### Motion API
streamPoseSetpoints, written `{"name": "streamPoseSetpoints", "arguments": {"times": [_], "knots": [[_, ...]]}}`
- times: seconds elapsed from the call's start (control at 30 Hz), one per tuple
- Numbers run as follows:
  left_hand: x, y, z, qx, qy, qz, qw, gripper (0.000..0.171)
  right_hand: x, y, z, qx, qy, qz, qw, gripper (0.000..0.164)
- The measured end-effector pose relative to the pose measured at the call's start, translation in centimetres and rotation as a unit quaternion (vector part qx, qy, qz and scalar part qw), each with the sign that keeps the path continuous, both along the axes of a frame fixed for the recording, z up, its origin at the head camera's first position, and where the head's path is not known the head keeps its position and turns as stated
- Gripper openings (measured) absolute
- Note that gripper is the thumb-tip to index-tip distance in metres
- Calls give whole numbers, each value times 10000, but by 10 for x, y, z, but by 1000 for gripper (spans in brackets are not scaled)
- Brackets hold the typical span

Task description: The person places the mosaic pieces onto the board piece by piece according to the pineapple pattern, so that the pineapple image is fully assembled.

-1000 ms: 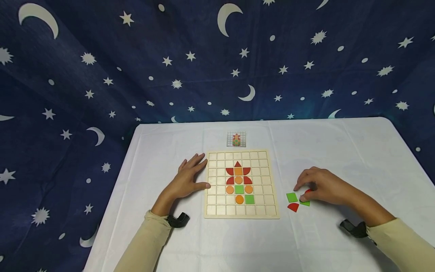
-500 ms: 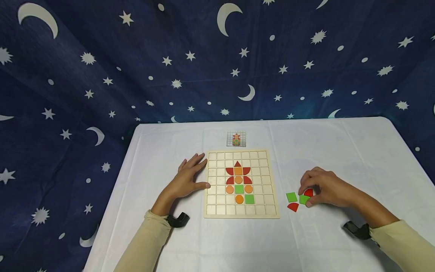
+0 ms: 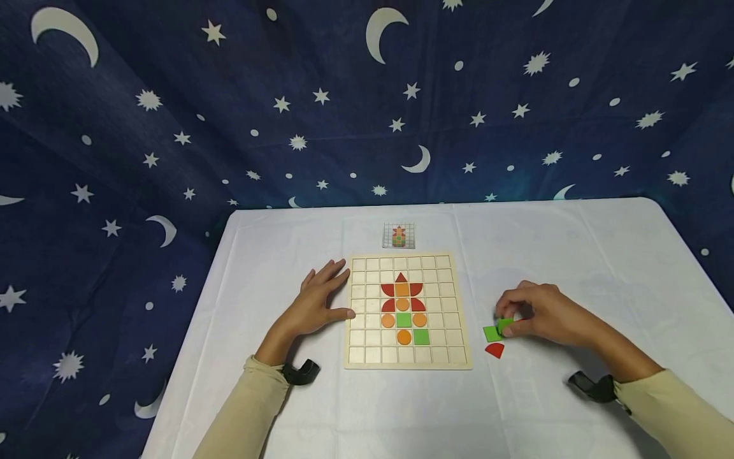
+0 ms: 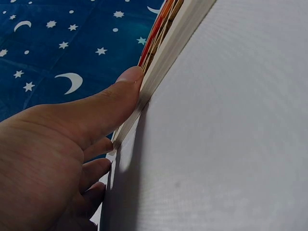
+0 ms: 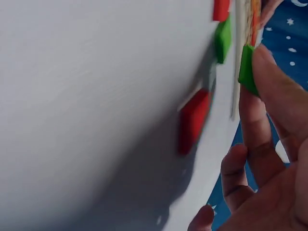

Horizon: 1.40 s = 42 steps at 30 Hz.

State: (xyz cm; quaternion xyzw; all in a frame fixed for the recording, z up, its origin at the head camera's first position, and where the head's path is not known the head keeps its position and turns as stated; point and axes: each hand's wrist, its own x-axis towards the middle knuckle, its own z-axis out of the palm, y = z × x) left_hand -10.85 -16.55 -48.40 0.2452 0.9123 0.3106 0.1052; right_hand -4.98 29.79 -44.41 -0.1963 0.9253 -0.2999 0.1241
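My right hand pinches a green square tile between thumb and fingers, lifted off the table right of the board. Beneath it lie another green square tile and a red quarter-circle tile. A second red tile shows in the right wrist view; the hand hides it in the head view. My left hand rests at the left side of the wooden grid board, its thumb on the edge and fingers fairly straight. Red, orange and green tiles fill some middle squares of the board, topped by a red triangle.
Just behind the board lies a small pattern card with a coloured figure on a grid. A white cloth covers the table. Dark blue fabric with moons and stars hangs behind and at the sides.
The right hand has picked up the nearer-right green tile and moved it slightly left, overlapping the other green tile in the head view. The left hand and board have stayed still.
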Motion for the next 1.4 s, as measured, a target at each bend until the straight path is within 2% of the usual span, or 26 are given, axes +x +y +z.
{"name": "streamPoseSetpoints", "arguments": {"times": [0.2,0.47,0.6,0.67,0.77,0.93,1.23,1.4], "knots": [[1,-1,1,74,43,-14,10000,90,-8,-32,3,-1137,-668,-166,9911,19],[0,0,0,109,30,-46,9999,92,-11,-87,-1,-1901,-1567,-219,9689,15],[0,1,-1,90,64,-66,9999,91,-10,-105,-4,-2114,-1697,-88,9625,12],[0,1,0,73,104,-68,9999,91,-9,-112,-5,-2111,-1644,-23,9635,12],[0,0,1,91,115,-54,9999,91,-9,-125,-6,-1943,-1437,-2,9704,15],[0,0,2,96,45,-26,9999,90,-6,-147,-7,-1715,-1066,-150,9793,10],[0,0,1,-7,-1,-7,10000,91,1,-173,-8,-1729,-638,-224,9826,9],[-1,0,1,-15,-32,13,10000,91,2,-182,-12,-1621,-303,-191,9861,13]]}}
